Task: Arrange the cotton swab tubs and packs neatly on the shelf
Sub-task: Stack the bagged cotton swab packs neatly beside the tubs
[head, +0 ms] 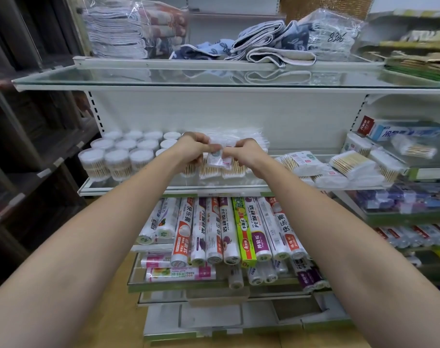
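Round clear cotton swab tubs (118, 156) with white lids stand in rows on the left of the middle shelf (128, 190). Flat plastic cotton swab packs (211, 172) are stacked at the shelf's centre. My left hand (193, 148) and my right hand (249, 153) both reach in over that stack and pinch the two sides of a small pack (219, 156) with a pink label, held just above the others. More swab packs (311, 167) lie loosely heaped and tilted to the right.
A glass shelf (163, 79) above carries folded towels (138, 31) in plastic. Below hang rolls of plastic wrap (226, 232). Boxes and further swab packs (389, 146) fill the neighbouring shelf at right. Dark wooden shelving (25, 146) stands at left.
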### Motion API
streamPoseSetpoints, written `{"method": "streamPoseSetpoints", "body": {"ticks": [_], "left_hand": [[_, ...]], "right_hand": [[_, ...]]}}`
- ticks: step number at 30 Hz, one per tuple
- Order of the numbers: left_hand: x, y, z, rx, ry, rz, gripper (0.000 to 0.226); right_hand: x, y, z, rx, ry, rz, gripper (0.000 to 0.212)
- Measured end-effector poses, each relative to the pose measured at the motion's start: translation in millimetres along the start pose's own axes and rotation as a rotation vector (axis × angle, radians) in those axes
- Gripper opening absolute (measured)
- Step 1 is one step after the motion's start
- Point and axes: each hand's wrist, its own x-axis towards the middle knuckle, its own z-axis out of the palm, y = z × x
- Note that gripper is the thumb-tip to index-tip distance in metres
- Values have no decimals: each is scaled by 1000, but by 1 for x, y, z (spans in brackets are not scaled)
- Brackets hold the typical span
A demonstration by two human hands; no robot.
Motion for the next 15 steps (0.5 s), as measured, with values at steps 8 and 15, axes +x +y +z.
{"method": "streamPoseSetpoints", "body": {"ticks": [8,15], "left_hand": [[2,5,1,10,55,-7,31],[15,4,8,6,252,-12,35]], "right_hand": [[8,4,1,30,-11,-16,16],[10,5,0,50,13,-17,39]]}}
